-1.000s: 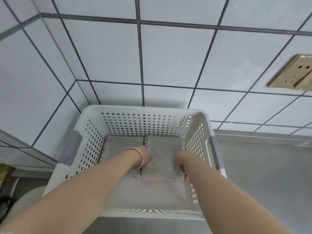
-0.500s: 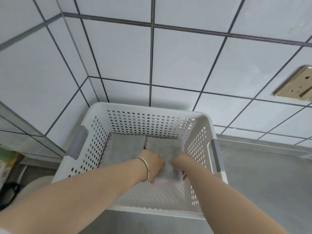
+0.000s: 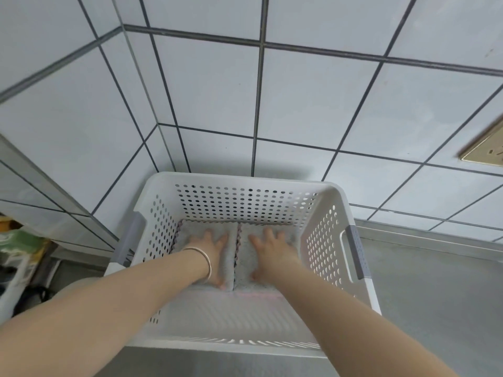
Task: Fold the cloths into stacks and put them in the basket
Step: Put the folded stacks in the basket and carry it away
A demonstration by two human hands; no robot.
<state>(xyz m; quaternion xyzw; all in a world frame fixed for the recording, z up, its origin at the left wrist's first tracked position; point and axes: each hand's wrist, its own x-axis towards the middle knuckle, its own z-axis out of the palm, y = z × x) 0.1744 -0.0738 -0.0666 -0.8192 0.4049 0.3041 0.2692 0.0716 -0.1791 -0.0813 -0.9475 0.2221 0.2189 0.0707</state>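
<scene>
The fingers (image 3: 217, 236) of the left hand (image 3: 211, 251) were spread flat on the left stack (image 3: 190, 232), and the right hand (image 3: 268, 247) lay spread flat on the right stack (image 3: 251, 265). Both stacks sat side by side at the far end of the basket (image 3: 245, 178). If a hand dragged back, the top cloth could slide and unfold. The basket's holey walls stood close on each side. A bracelet (image 3: 202, 258) ringed the left wrist. The basket sat on the grey table (image 3: 435, 295), under a tiled wall (image 3: 313, 104).
</scene>
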